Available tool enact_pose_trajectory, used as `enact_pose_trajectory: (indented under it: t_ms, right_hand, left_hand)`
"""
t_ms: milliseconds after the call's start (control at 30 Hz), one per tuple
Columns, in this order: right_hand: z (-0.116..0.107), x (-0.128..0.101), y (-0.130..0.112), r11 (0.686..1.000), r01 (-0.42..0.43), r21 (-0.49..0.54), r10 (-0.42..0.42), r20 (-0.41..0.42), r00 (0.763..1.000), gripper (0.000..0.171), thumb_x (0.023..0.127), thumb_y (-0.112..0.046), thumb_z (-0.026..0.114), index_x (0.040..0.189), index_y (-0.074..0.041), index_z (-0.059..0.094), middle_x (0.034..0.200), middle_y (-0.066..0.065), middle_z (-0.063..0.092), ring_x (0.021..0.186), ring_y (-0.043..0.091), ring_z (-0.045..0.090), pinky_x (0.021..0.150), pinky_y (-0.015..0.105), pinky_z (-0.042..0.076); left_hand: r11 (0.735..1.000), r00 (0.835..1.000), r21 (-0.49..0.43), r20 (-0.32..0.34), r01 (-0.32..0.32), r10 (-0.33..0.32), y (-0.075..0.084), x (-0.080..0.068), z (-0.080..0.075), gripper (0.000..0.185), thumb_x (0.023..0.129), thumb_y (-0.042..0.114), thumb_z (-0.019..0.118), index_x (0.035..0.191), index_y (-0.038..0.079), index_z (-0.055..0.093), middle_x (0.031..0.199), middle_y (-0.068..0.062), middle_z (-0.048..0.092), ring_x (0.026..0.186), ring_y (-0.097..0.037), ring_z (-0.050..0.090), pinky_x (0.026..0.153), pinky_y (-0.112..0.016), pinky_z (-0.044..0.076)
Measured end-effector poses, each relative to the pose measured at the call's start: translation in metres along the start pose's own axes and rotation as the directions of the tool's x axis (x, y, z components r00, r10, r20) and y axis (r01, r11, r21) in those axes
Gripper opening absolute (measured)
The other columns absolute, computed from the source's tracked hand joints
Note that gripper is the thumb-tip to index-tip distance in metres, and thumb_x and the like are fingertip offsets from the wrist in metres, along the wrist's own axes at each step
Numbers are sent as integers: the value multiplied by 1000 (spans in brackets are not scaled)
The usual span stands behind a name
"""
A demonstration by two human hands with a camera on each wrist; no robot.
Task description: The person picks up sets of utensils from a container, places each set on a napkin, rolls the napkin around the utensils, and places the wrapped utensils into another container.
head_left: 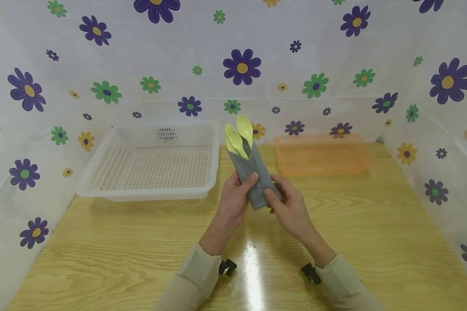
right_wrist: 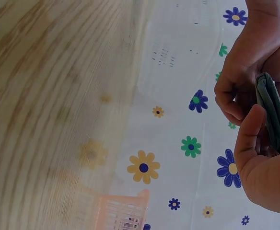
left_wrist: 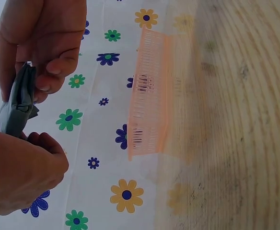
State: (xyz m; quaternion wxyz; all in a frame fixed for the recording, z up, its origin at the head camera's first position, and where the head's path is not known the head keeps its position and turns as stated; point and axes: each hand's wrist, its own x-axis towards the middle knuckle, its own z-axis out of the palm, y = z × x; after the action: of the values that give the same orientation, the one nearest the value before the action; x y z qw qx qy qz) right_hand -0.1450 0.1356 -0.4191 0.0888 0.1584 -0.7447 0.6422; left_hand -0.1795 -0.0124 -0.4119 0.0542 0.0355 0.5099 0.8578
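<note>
A grey cloth napkin point(head_left: 257, 172) is folded into a narrow pouch, raised above the table and tilted up to the left. From its top stick out a yellow-green spoon point(head_left: 244, 126) and a yellow-green fork point(head_left: 235, 140); another yellow-green piece behind the fork is mostly hidden. My left hand point(head_left: 235, 196) grips the pouch's left side, thumb across the front. Lower down, my right hand point(head_left: 292, 205) pinches the bottom right corner, thumb in front and fingers behind. Both wrist views show the napkin's layered bottom edge point(left_wrist: 21, 100) between the hands, with the cutlery hidden.
A white perforated plastic basket point(head_left: 148, 193) stands at the back left of the wooden table point(head_left: 140, 250). An orange perforated basket point(head_left: 323, 170) is at the back right. A white flower-printed sheet point(head_left: 272, 26) surrounds the table at the back and sides.
</note>
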Motion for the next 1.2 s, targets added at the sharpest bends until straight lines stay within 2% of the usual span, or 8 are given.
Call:
enact_pose_trajectory:
  t_ms: [133, 300, 533, 700, 833, 1033, 1100, 1200]
  right_hand:
    - [-1, 1, 2, 999, -31, 28, 31, 14, 999, 38, 99, -1, 55, 137, 1, 52, 92, 18, 57, 66, 17, 56, 54, 29, 51]
    - [-2, 2, 3, 996, -54, 73, 54, 4, 999, 37, 98, 0, 57, 135, 3, 54, 97, 19, 60, 65, 14, 58, 55, 28, 53]
    - [-1, 1, 2, 982, -133, 137, 140, -43, 989, 26, 95, -2, 63, 120, 7, 61, 96, 21, 64, 66, 11, 61, 57, 27, 55]
    - [0, 1, 2, 978, -138, 154, 148, -54, 988, 24, 96, -3, 62, 117, 8, 63, 93, 20, 64, 67, 11, 62, 58, 27, 56]
    - [-1, 0, 2, 985, -113, 128, 122, -63, 990, 22, 97, -4, 61, 116, 8, 64, 90, 21, 63, 67, 12, 61, 58, 28, 55]
    - [-4, 0, 1, 990, -88, 108, 95, -60, 994, 22, 97, -4, 61, 115, 9, 65, 88, 23, 63, 67, 13, 60, 57, 27, 55]
    - [-4, 1, 0, 989, -90, 116, 97, -61, 993, 22, 97, -4, 61, 115, 9, 65, 88, 22, 64, 67, 13, 61, 57, 27, 55]
    - [-3, 1, 0, 983, -109, 149, 121, -72, 990, 23, 98, -4, 61, 115, 9, 65, 88, 16, 65, 67, 13, 62, 59, 27, 56]
  left_hand:
    - [1000, 1000, 0, 23, -9, 9, 1, 0, 0, 19, 99, 3, 54, 117, 6, 60, 105, 5, 66, 107, -12, 58, 102, -31, 41]
    - [1000, 997, 2, 73, -13, 13, 3, -1, -1, 26, 101, 3, 53, 127, 2, 55, 109, 2, 71, 112, -15, 61, 105, -34, 40]
    - [998, 1000, 64, 6, -24, 24, 1, 1, -1, 23, 99, 5, 57, 122, 1, 55, 105, 4, 65, 103, -10, 61, 95, -27, 47]
    - [993, 998, 100, -8, -56, 57, 0, 1, -2, 22, 99, 6, 58, 120, 2, 56, 103, 4, 64, 101, -10, 61, 92, -26, 48]
    - [993, 996, 86, 36, -82, 79, -1, 1, -2, 25, 100, 6, 56, 124, 1, 54, 108, 1, 66, 104, -12, 62, 93, -28, 48]
    - [994, 984, 45, 153, -100, 92, -1, -1, -4, 37, 103, 6, 49, 139, 3, 44, 118, -8, 68, 111, -17, 63, 98, -30, 48]
    - [994, 981, 34, 169, -104, 97, -1, -1, -4, 38, 103, 6, 48, 141, 4, 42, 118, -9, 67, 111, -18, 64, 98, -30, 48]
    - [992, 980, 32, 159, -122, 116, -2, 0, -4, 36, 103, 5, 48, 139, 3, 43, 117, -9, 67, 110, -17, 64, 96, -30, 49]
